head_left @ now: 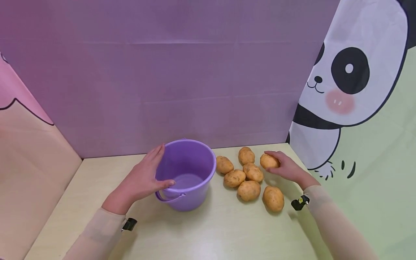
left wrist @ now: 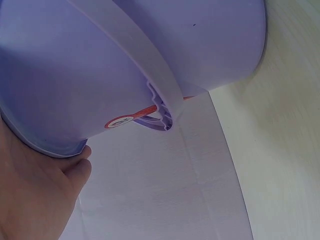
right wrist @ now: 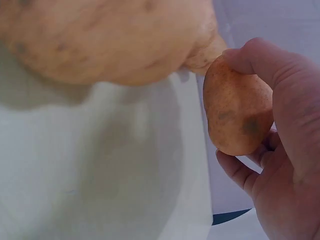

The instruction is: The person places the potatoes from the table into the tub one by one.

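A purple bucket (head_left: 190, 202) stands upright, its mouth toward me and its handle hanging down at the front left. My left hand (head_left: 143, 177) rests on the left side of its rim, fingers straight along the back and thumb spread over the front edge. In the left wrist view, the left hand (left wrist: 37, 182) lies against the bucket's rim (left wrist: 45, 150). My right hand (head_left: 287, 167) grips a potato (head_left: 269, 161) at the back right of a group. The right wrist view shows this potato (right wrist: 237, 107) pinched between thumb and fingers of the right hand (right wrist: 290, 135).
Several other potatoes lie between bucket and right hand, among them a potato (head_left: 248, 191) near the front. A separate potato (head_left: 273, 199) lies nearer me. Behind the pale table (head_left: 208, 238) rises a purple backdrop (head_left: 182, 79); a panda-printed panel (head_left: 367, 144) stands at the right.
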Motion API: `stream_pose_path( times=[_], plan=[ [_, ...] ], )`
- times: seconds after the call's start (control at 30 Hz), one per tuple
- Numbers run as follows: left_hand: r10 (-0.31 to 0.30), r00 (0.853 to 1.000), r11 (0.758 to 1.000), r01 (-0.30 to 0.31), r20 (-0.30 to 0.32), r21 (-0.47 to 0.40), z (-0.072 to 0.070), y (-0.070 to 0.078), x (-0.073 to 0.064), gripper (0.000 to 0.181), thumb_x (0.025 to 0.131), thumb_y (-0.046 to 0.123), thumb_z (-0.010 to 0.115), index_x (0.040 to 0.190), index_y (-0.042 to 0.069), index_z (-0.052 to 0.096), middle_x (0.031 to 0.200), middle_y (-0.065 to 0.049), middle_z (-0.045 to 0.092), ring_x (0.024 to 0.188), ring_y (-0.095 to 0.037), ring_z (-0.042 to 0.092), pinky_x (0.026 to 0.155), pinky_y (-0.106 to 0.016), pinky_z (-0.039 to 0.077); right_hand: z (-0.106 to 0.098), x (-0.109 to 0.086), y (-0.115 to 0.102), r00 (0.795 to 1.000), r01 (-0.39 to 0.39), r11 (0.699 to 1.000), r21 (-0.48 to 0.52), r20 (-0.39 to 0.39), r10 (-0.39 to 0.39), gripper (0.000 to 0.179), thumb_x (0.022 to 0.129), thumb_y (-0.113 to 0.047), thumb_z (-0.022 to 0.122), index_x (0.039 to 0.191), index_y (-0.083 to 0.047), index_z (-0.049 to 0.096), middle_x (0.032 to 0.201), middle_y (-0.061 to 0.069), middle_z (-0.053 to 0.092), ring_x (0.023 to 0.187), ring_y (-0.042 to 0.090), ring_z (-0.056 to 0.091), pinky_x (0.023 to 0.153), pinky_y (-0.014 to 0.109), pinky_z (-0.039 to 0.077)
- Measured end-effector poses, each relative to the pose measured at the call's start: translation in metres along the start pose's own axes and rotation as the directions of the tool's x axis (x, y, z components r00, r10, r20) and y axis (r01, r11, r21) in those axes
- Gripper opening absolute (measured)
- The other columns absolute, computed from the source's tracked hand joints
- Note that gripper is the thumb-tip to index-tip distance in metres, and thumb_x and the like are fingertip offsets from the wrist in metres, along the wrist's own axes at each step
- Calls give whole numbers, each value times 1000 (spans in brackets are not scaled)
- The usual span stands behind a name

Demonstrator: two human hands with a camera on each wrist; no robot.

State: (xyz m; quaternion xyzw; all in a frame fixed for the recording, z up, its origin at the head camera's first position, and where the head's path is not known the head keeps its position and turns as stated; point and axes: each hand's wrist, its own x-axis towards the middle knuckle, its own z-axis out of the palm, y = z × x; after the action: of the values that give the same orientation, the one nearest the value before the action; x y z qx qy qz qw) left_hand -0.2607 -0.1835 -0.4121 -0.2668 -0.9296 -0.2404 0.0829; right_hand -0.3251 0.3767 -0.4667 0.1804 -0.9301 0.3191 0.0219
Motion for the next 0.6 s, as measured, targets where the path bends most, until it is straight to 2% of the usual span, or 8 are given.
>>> stream_pose_path(
  times=[0.1, 0.23, 0.4, 0.6],
  plan=[
    [-4, 1000, 1000, 4, -2, 0, 0, 0, 0, 128, 90, 68, 82, 172, -8, 19, 181, -27, 19, 165, -49, 21, 125, -71, 33, -4, 3, -5, 1000, -2, 1000, -17, -7, 1, 72, 97, -16, 85, 160, -2, 54, 133, 23, 62, 113, 33, 61, 99, 50, 54],
    [-4, 1000, 1000, 4, -1, 0, -1, 1, -1, 128, 90, 68, 81, 172, -8, 20, 181, -26, 20, 165, -49, 21, 125, -71, 33, -6, 7, -13, 1000, 2, 1000, -9, -13, -2, 71, 96, -16, 85, 159, -1, 55, 129, 22, 61, 110, 32, 61, 95, 46, 55],
    [2, 1000, 1000, -2, -7, 0, 0, -1, -1, 129, 89, 70, 81, 172, -9, 21, 180, -27, 20, 166, -49, 20, 126, -71, 32, -8, 10, -21, 1000, 14, 1000, 4, -10, -14, 70, 97, -16, 84, 159, -1, 55, 129, 23, 59, 109, 32, 62, 93, 43, 56],
    [-8, 1000, 1000, 8, -6, -11, 3, -2, 0, 130, 89, 69, 82, 172, -8, 19, 181, -25, 18, 167, -47, 19, 128, -69, 31, -11, 15, -35, 999, 54, 998, 17, -5, -54, 69, 97, -14, 84, 159, -1, 55, 137, 25, 57, 113, 35, 61, 96, 47, 56]
  ],
)
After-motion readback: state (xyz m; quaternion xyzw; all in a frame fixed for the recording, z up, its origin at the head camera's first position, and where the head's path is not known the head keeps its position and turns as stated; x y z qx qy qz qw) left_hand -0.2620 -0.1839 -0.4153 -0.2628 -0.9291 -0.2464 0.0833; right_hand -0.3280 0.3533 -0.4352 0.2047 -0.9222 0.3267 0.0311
